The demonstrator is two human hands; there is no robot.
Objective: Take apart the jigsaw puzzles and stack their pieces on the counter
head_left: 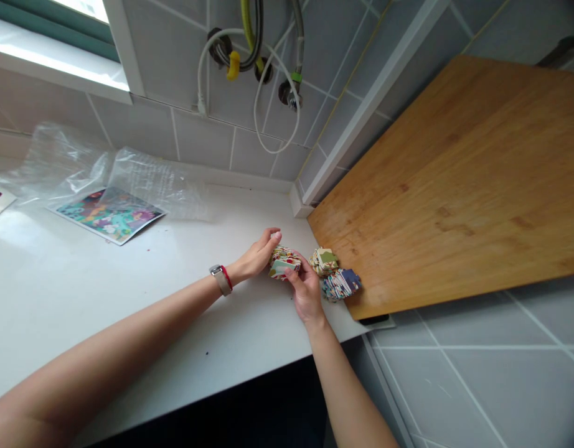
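Note:
Between my two hands, on the white countertop (pixel 175 274), is a stack of jigsaw puzzle pieces (pixel 282 264) with a pale green piece on top. My left hand (pixel 261 254) is closed against the stack's left side, its thumb up and its fingers partly hidden. Around the right side closes my right hand (pixel 308 291), its thumb on the front edge and its fingers behind. Just to the right stand two more stacks of pieces: a green and cream stack (pixel 324 260) and a dark blue stack (pixel 342 284).
A large wooden board (pixel 455 199) leans at the right, beside the stacks. Farther left lie a colourful picture sheet (pixel 112 214) and clear plastic bags (pixel 72 162). Hoses and a white cable (pixel 299 118) hang on the tiled wall. The counter's front edge runs close to me.

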